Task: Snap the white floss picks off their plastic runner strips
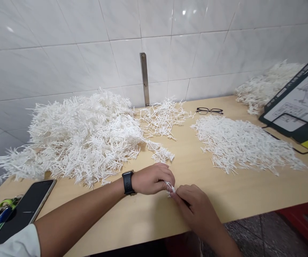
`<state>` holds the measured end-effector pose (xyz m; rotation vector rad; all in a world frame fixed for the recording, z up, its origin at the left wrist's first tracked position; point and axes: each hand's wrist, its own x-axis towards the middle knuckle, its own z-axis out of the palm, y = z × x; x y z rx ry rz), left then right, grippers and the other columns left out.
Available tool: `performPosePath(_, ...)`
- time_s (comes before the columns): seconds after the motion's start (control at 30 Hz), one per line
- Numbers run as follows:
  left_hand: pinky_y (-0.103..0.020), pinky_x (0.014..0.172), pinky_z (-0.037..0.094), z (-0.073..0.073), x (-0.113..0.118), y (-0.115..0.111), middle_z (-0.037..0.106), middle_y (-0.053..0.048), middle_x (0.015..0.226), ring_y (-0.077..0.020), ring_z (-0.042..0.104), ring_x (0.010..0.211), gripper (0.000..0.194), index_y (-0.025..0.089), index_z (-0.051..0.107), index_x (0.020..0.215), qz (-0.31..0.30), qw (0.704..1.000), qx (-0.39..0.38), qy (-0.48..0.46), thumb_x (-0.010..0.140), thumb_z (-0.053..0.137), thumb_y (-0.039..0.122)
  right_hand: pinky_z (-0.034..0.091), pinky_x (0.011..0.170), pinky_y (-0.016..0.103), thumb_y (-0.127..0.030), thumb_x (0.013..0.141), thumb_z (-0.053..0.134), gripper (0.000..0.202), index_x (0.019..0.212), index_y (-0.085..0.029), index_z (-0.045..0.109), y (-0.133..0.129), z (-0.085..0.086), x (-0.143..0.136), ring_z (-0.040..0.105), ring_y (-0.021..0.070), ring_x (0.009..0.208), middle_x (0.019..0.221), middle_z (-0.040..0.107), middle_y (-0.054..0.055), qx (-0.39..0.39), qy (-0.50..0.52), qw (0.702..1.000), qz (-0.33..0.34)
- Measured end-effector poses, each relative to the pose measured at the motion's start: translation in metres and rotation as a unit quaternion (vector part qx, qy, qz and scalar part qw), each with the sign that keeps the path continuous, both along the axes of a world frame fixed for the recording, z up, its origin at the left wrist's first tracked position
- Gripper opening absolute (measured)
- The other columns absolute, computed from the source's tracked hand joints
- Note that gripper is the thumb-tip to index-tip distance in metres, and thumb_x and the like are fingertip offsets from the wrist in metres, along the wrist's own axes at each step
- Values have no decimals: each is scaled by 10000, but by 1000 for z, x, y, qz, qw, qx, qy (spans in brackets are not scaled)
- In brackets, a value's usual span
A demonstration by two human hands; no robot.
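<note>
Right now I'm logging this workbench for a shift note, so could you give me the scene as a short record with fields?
Left hand: pinching a small white piece; black watch on its wrist
Right hand: pinching the same small white piece
Surface: pale wooden table against a tiled wall
Left side: large white heap; phone nearer the person
Back middle: smaller loose pile
Right side: flat white spread, glasses beyond it
</note>
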<state>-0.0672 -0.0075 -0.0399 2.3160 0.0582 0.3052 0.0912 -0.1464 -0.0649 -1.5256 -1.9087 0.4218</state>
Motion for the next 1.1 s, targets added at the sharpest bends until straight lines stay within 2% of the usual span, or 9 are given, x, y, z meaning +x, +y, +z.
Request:
performPosePath(0.2,-335,963,387,-2,-1,6,722,-75,822,-153,611,800,417,174,650,765,32,999,-33,-13,989,411,433,326,555,225,-282,987,419,411,612,-192,278,-12,7,1,450,100,550,548,417,-32,12,87,994,60)
performPosePath(0.37,-325,928,405,-3,0,7,725,-82,850,-159,613,812,368,167,666,798,38,999,-34,-6,967,473,431,309,488,226,-345,979,413,419,598,-201,316,-12,8,14,402,100,486,519,387,-35,32,103,989,-101)
performPosePath(0.47,-321,912,410,-4,0,7,727,-82,857,-160,614,816,338,165,669,811,31,999,-31,-10,965,488,406,348,531,250,-420,956,432,404,620,-197,473,-5,8,40,484,139,548,580,511,1,-5,24,970,-242)
performPosePath(0.53,-321,914,409,-4,0,6,728,-81,865,-161,616,822,329,166,669,816,29,999,-31,-13,966,490,397,393,588,282,-433,939,437,327,837,-196,636,0,7,58,584,205,697,789,654,59,-33,-37,946,-321)
performPosePath(0.63,-316,907,420,-5,0,6,727,-88,898,-168,618,852,314,164,675,850,27,999,-35,-16,965,492,392,437,642,328,-423,916,450,416,1214,-174,598,4,6,67,626,277,856,1002,681,113,-44,-80,920,-380)
performPosePath(0.7,-311,904,432,-5,0,6,719,-97,934,-175,621,887,304,162,681,884,35,998,-41,-13,956,506,400,457,651,327,-424,906,466,412,1207,-174,594,3,6,56,635,262,839,981,685,103,-19,-55,928,-367)
performPosePath(0.83,-314,893,459,-5,0,5,701,-109,988,-188,624,930,309,160,686,922,61,997,-50,3,935,535,429,456,597,272,-477,922,475,308,863,-210,616,1,9,12,606,180,658,773,660,37,19,14,978,-209)
performPosePath(0.9,-320,905,462,-5,0,4,698,-108,1009,-189,622,945,303,163,692,905,65,997,-45,5,941,526,414,427,556,256,-527,904,513,339,804,-213,592,5,10,-6,586,166,609,701,625,14,23,-4,987,-160)
performPosePath(1.1,-327,925,461,-8,-1,0,693,-114,1041,-186,618,939,285,167,703,866,52,999,0,-10,958,475,312,356,543,249,-450,931,518,310,764,-202,600,20,5,-21,575,159,586,667,632,16,29,-49,989,-138)
